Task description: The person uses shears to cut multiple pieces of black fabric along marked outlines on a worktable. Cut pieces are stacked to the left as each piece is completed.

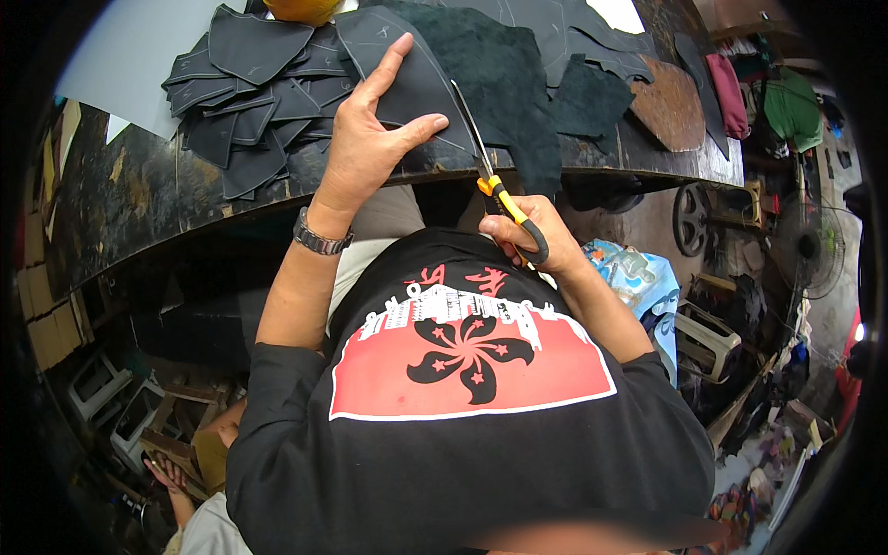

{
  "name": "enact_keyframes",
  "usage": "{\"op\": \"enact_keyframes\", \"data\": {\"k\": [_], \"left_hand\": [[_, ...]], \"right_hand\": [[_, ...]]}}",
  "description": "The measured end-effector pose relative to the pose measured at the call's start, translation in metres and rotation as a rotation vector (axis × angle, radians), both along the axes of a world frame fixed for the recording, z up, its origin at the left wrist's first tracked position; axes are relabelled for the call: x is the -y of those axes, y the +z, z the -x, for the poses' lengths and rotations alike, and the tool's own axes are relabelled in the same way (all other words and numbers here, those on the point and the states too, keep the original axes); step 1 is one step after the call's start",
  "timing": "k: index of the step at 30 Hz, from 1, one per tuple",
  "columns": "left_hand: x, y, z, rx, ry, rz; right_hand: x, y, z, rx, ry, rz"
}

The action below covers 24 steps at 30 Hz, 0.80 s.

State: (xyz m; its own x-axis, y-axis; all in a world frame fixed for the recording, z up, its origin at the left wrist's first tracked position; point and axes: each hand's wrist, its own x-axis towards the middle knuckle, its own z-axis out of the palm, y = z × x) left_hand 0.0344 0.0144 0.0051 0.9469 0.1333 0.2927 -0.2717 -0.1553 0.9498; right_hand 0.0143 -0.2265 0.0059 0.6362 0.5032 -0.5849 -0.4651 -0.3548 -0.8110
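My left hand [363,148] holds a dark leather piece [407,88] with pale marked lines near its border. Its index finger and thumb stretch across the top face, while the other fingers are hidden, seemingly beneath the piece. In my right hand [541,229] is a pair of scissors [507,199] with yellow and black handles. Their blades point away from me, up along the right edge of the leather piece. Left of my left hand lies a pile of similar cut dark pieces [250,102]. A large dark green hide [495,60] spreads behind the scissors and hangs over the table edge.
The worn dark table [157,194] curves across in front of me. A brown board [668,104] and a yellow object [303,9] are on it. At right stand a fan [809,242] and a pale stool [708,338]. Another person's hand [166,474] shows at lower left.
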Motion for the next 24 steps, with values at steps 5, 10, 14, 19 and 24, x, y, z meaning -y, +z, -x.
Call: {"op": "enact_keyframes", "data": {"k": [5,10,14,19,24], "left_hand": [[0.001,-0.002,0.001,-0.036,-0.029,-0.010],[0.006,0.001,0.003,0.010,-0.056,0.009],[0.014,0.002,0.011,-0.081,-0.098,0.046],[0.012,0.002,0.011,-0.015,-0.080,0.004],[0.012,-0.004,0.011,-0.042,-0.094,0.034]], "right_hand": [[0.001,0.004,0.003,-0.001,-0.003,0.028],[-0.005,0.004,-0.004,-0.057,0.022,-0.003],[-0.008,0.004,-0.008,-0.069,-0.038,-0.179],[-0.010,0.001,-0.003,-0.056,-0.051,-0.141],[-0.006,0.001,0.002,-0.020,-0.040,-0.023]]}}
